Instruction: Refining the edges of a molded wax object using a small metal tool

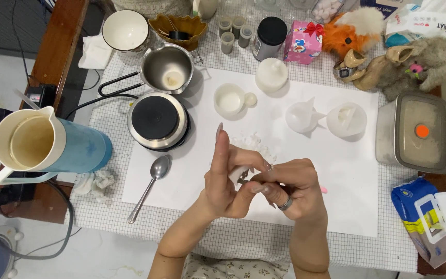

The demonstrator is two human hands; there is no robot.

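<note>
- Low in the middle of the frame, two bare hands are meeting above a white sheet on the table.
- The left hand [225,181] is cupping a small white piece [237,173], its forefinger standing straight up and the other fingers curling in.
- The right hand [290,188], wearing a ring, is pinching at that piece with thumb and forefinger pressed close; what lies between the tips is too small to tell.
- The white piece is looking light, brittle and likely crumbly, so holding it by its thicker body seems safest.
- A frilly white shape [254,142] is lying just behind the hands on the white sheet [347,206].
- A spoon [150,186] is resting left of the hands, below a small round hotplate [157,119] and a steel pot [167,68].
- A pale jug [42,142] is standing at far left.
- White moulds and a lidded jar are sitting toward the upper middle; plush toys are crowding the upper right.
- A checked cloth [233,243] is covering the table, with pale floor showing at lower left.
</note>
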